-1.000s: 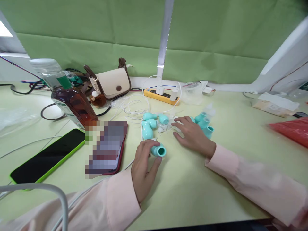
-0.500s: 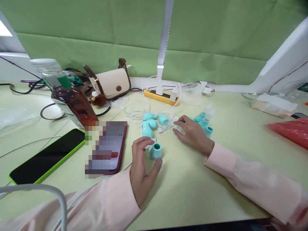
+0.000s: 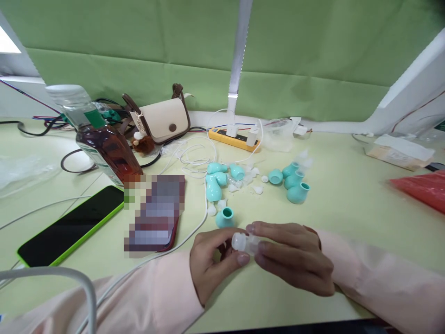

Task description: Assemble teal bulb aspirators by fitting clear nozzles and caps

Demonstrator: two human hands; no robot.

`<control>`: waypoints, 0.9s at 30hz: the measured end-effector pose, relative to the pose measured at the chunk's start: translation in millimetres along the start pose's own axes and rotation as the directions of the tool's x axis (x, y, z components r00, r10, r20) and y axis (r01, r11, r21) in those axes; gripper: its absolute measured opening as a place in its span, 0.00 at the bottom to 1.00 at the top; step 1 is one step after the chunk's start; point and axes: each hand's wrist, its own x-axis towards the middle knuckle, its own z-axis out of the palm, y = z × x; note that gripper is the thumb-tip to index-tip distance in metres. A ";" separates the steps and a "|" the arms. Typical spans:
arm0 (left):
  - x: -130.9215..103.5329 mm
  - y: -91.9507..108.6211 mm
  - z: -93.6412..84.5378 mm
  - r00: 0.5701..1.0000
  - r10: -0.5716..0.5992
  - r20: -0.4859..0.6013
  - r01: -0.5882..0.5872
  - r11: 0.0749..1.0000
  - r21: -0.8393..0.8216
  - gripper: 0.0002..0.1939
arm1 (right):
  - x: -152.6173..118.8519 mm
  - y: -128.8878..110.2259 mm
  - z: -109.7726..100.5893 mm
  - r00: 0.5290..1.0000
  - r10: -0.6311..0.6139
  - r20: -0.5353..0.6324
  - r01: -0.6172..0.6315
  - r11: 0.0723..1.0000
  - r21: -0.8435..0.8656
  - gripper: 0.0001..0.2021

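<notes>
Close to the table's front edge, my left hand (image 3: 219,260) and my right hand (image 3: 292,255) meet around a small translucent plastic piece (image 3: 245,243). The left thumb and forefinger pinch its rounded end, while the right fingers close on its other end, which they partly hide. Just beyond my left hand stands a teal bulb-shaped piece (image 3: 225,217) with its round opening upward. Small white translucent pieces (image 3: 212,210) lie behind it. Several glossy teal pieces (image 3: 213,185) are grouped further back, and more teal pieces (image 3: 297,192) sit to the right, some with clear tips.
Left of my hands lie a red-cased phone (image 3: 158,213) and a green-cased phone (image 3: 73,225), with a bottle (image 3: 107,148) behind. A white cable (image 3: 187,239) runs past my left hand. A handbag (image 3: 165,120), yellow power strip (image 3: 232,139) and red bag (image 3: 420,188) stand further off.
My right hand has come back from the loose white pieces towards me with a translucent piece. My left hand has drawn away from the standing teal piece, and both hands now hold the translucent piece.
</notes>
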 end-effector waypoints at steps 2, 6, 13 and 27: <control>-0.1 0.4 1.7 0.999 -0.031 -0.039 0.031 1.000 -0.001 0.14 | 4.1 5.4 6.0 0.949 -0.300 -0.094 0.296 0.953 -0.060 0.07; 0.5 -0.2 4.3 0.993 -0.084 -0.082 0.088 0.995 0.053 0.10 | 0.5 17.7 17.1 0.918 -0.370 -0.143 0.356 0.927 -0.115 0.04; 2.5 -4.8 6.8 0.988 -0.099 -0.118 0.114 0.985 0.130 0.07 | -16.5 56.2 20.7 0.989 0.077 -0.129 -0.094 0.987 -0.134 0.11; 2.8 -6.3 7.6 0.989 -0.007 -0.147 0.031 0.986 0.166 0.07 | -25.8 81.1 38.7 0.724 0.571 0.387 -0.512 0.821 -0.253 0.11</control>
